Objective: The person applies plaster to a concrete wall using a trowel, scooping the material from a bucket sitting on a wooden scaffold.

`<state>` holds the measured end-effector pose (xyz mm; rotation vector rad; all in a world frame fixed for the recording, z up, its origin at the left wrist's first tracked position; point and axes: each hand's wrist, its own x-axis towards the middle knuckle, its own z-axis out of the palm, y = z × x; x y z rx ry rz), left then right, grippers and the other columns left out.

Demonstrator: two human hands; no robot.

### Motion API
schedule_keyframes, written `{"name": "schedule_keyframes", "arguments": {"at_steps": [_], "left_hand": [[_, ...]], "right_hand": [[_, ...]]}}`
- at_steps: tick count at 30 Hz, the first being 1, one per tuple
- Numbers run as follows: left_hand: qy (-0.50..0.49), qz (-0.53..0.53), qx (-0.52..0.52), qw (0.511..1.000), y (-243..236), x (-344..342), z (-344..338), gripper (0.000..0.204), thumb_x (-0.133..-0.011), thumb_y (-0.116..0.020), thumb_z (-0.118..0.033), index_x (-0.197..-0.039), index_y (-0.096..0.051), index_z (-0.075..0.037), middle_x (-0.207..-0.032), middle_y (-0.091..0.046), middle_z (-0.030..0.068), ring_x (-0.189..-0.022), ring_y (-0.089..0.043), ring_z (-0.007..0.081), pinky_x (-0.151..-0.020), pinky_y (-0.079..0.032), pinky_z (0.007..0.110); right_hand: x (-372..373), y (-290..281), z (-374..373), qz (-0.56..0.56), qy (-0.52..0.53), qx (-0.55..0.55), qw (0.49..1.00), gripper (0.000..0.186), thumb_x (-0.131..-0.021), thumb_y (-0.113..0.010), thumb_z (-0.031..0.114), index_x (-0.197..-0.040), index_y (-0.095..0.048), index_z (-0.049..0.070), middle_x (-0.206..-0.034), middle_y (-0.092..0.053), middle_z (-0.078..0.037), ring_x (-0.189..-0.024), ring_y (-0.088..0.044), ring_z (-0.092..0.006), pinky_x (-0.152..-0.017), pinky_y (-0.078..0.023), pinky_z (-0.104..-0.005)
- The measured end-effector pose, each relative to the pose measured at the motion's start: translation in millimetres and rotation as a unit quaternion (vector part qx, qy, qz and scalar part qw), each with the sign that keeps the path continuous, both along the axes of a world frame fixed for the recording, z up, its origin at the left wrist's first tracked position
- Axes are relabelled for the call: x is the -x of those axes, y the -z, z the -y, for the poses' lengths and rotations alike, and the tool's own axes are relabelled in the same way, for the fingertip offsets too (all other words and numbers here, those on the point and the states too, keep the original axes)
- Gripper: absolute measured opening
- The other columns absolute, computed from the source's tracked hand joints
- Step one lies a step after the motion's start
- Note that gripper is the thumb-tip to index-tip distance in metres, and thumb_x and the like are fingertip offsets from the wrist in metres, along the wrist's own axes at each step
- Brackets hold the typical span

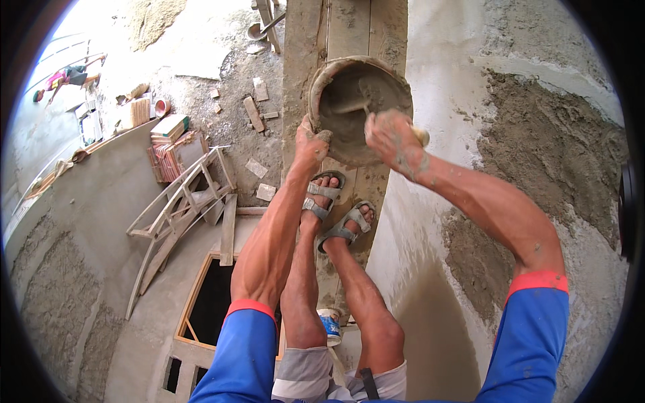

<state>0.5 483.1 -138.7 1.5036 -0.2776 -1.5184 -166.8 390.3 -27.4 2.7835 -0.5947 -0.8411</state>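
- Blue sleeves with red cuffs are entering from the lower edge, and both bare forearms are reaching forward over the person's sandalled feet (334, 211).
- Those feet are standing on a narrow wooden plank (349, 30), mortar-stained, running away toward the top edge.
- Left hand (310, 142) is gripping the near-left rim of a round mortar pan (356, 107), fingers curled shut on the rim and caked in mortar.
- Right hand (395, 140) is closing around a pale tool handle (421, 136) at the pan's near-right rim; the fingers are wrapped tightly on it.
- Resting at the plank's far end, the pan is holding wet grey mortar.
- Along the plank's right edge, a plastered wall (537, 154) is showing a rough fresh patch.
- Far below the left edge, wooden frames (181, 208) and bricks are lying on the ground.
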Motion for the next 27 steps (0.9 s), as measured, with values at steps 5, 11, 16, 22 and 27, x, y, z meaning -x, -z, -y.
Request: {"name": "schedule_keyframes", "arguments": {"at_steps": [5, 11, 16, 22, 27], "left_hand": [[0.09, 0.073, 0.01, 0.993, -6, -3, -9, 0.059, -0.068, -0.058, 0.013, -0.125, -0.052, -0.003, -0.1, -0.06, 0.004, -0.085, -0.054, 0.0142, -0.074, -0.046, 0.025], [0.049, 0.067, -0.017, 0.996, -15, 15, -30, 0.057, -0.072, -0.057, 0.013, -0.127, -0.05, -0.003, -0.101, -0.06, 0.0043, -0.085, -0.054, 0.0143, -0.07, -0.046, 0.025], [0.022, 0.004, -0.102, 0.995, -34, 40, -43, 0.059, -0.078, -0.059, 0.005, -0.134, -0.044, -0.004, -0.098, -0.057, 0.0049, -0.071, -0.051, 0.0108, -0.055, -0.046, 0.025], [-0.037, 0.026, -0.048, 0.998, 14, 62, -92, 0.066, -0.079, -0.06, 0.003, -0.14, -0.035, -0.002, -0.115, -0.056, 0.0087, -0.083, -0.056, 0.0166, -0.071, -0.049, 0.028], [-0.045, 0.085, -0.052, 0.994, 16, 83, -118, 0.052, -0.08, -0.059, 0.006, -0.126, -0.04, -0.007, -0.108, -0.056, 0.011, -0.086, -0.061, 0.022, -0.063, -0.055, 0.035]], "right_hand": [[62, -20, -30, 0.05, 0.106, -0.115, 0.986, 0.027, -0.081, -0.058, 0.013, -0.105, -0.068, 0.007, -0.08, -0.064, -0.01, -0.076, -0.066, -0.0263, -0.064, -0.055, -0.0392], [107, -63, -10, 0.049, 0.341, -0.076, 0.936, 0.034, -0.097, -0.041, 0.016, -0.127, -0.057, 0.011, -0.093, -0.061, -0.02, -0.087, -0.062, -0.0336, -0.08, -0.052, -0.0438], [94, 7, -29, 0.088, 0.5, -0.166, 0.845, 0.029, -0.094, -0.044, 0.019, -0.115, -0.059, 0.004, -0.105, -0.061, -0.024, -0.1, -0.06, -0.036, -0.081, -0.051, -0.0474], [83, 60, -102, 0.211, 0.427, -0.23, 0.849, 0.036, -0.083, -0.059, 0.021, -0.113, -0.057, 0.002, -0.09, -0.064, -0.024, -0.082, -0.064, -0.0412, -0.069, -0.052, -0.0508], [78, 53, -128, 0.255, 0.501, -0.257, 0.786, 0.039, -0.079, -0.061, 0.018, -0.116, -0.057, 0.006, -0.086, -0.066, -0.025, -0.08, -0.064, -0.0434, -0.072, -0.052, -0.0509]]}}
